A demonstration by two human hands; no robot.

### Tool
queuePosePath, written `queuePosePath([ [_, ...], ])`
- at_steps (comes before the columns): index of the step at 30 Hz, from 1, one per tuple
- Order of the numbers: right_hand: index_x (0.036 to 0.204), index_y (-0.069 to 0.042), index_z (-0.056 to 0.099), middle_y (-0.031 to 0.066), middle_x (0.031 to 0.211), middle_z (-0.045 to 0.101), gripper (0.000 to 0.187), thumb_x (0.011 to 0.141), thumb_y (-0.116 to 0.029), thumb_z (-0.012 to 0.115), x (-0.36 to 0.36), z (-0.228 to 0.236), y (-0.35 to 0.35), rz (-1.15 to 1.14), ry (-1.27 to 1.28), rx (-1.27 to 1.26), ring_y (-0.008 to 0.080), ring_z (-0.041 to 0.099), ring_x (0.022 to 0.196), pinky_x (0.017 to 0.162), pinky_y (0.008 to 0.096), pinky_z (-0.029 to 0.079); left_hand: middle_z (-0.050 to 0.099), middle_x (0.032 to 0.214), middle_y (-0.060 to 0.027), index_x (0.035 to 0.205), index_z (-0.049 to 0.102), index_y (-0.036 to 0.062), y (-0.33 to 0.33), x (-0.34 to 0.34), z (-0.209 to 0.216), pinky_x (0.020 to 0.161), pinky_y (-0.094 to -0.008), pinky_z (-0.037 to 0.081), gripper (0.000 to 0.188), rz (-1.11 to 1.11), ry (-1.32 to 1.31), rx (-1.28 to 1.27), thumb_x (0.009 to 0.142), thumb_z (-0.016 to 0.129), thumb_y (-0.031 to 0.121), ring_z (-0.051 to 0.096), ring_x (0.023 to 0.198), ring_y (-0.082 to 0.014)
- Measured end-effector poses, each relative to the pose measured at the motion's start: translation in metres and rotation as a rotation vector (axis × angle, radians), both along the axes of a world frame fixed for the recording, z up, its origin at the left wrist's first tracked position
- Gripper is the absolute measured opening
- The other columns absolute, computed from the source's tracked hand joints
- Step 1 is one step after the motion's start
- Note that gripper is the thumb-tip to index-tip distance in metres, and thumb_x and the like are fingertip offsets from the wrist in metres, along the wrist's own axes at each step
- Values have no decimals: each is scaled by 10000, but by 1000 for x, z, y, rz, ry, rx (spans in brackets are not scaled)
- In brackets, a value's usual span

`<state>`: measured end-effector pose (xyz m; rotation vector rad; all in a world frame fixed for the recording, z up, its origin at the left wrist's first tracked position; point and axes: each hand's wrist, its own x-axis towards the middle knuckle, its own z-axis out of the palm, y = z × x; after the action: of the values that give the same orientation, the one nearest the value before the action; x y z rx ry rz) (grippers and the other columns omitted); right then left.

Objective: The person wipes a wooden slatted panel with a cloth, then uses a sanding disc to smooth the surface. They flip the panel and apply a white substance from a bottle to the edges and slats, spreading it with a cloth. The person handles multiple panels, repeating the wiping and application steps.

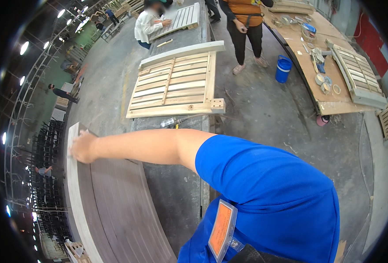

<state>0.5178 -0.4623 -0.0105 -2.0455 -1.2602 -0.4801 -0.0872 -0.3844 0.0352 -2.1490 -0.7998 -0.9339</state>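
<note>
My right arm, in a blue short sleeve, stretches across to the left. My right hand is closed at the pale frame edge of a large grey-brown wooden panel, which stands beside the bench. The fingers are curled and partly hidden, and a pale bit shows at their edge; I cannot make out what it is. My left hand is out of view. Beyond my arm, a slatted bare-wood panel lies on the long grey bench. A small tool with a clear part rests beside its near edge.
A person in white works at a pale slatted panel farther along the bench. Another in orange stands by a blue bucket. On the right, a brown table bears tins, tape rolls and a slatted panel.
</note>
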Motion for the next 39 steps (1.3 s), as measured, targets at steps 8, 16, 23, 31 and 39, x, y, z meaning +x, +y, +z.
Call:
queuePosePath([
  [8, 961, -25, 639, 234, 1002, 652, 349, 948, -273, 394, 64, -90, -86, 67, 576, 198, 423, 609, 934, 817, 497, 473, 630, 1016, -229, 1032, 628, -42, -32, 22, -2, 829, -470, 471, 620, 6, 23, 13, 816, 658, 539, 592, 931, -396],
  [16, 1236, -10, 585, 208, 1229, 609, 469, 1000, -380, 418, -15, -265, -209, 101, 1083, 72, 320, 564, 1150, 982, 403, 427, 601, 1069, -225, 1084, 587, -35, -44, 51, -13, 860, -462, 453, 617, -80, 16, 12, 838, 631, 529, 571, 976, -387],
  [23, 1218, -17, 582, 132, 1142, 655, 360, 975, -271, 502, -125, -355, -403, 13, 1838, 463, 249, 653, 1009, 849, 427, 527, 575, 1115, -222, 1130, 550, -29, -30, 58, -30, 887, -455, 438, 616, -199, -5, 9, 857, 607, 521, 552, 1015, -379],
  [31, 1080, -44, 667, 75, 979, 684, 254, 839, -116, 633, -263, -410, -505, -443, 1640, 231, 189, 624, 922, 809, 381, 496, 546, 1167, -219, 1182, 509, -22, -8, 78, -54, 918, -448, 421, 617, -310, 2, -49, 878, 579, 511, 530, 1059, -371],
  [39, 1181, -70, 647, 109, 1018, 695, 380, 801, -48, 659, -300, -424, -590, -540, 1461, 424, 199, 635, 953, 864, 354, 500, 516, 1219, -215, 1233, 468, -15, -22, 120, -70, 948, -440, 403, 620, -371, 49, -65, 900, 552, 501, 508, 1104, -362],
])
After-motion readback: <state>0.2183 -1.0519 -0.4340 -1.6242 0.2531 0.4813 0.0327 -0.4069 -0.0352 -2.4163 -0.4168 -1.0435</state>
